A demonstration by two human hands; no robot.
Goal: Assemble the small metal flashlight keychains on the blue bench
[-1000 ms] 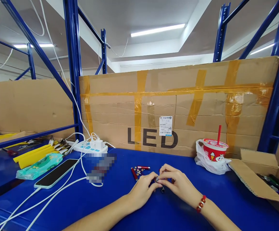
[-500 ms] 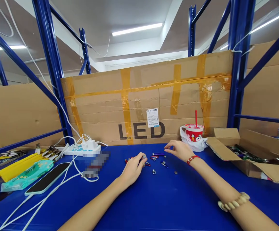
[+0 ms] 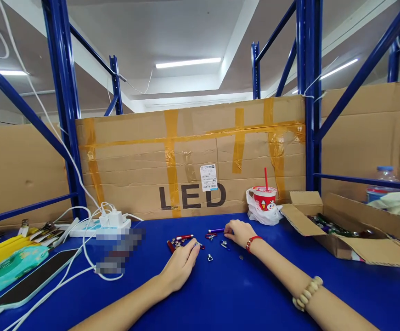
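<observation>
Small parts lie on the blue table: red and purple pen-like tubes, a purple tube, small silver pieces and button cells. My left hand rests on the table with fingers curled, a small silvery piece at its fingertips. My right hand, with a red bead bracelet, reaches forward and its fingertips touch the end of the purple tube; its fingers are bent together.
A taped cardboard wall marked LED stands behind. A red cup in a plastic bag sits at back right, beside an open carton. At left lie a phone, white cables, a power strip and yellow strips. Blue rack posts frame the table.
My hands, joined on one small piece a second ago, have parted. The right hand moved forward to the purple tube. The view has swung to the right.
</observation>
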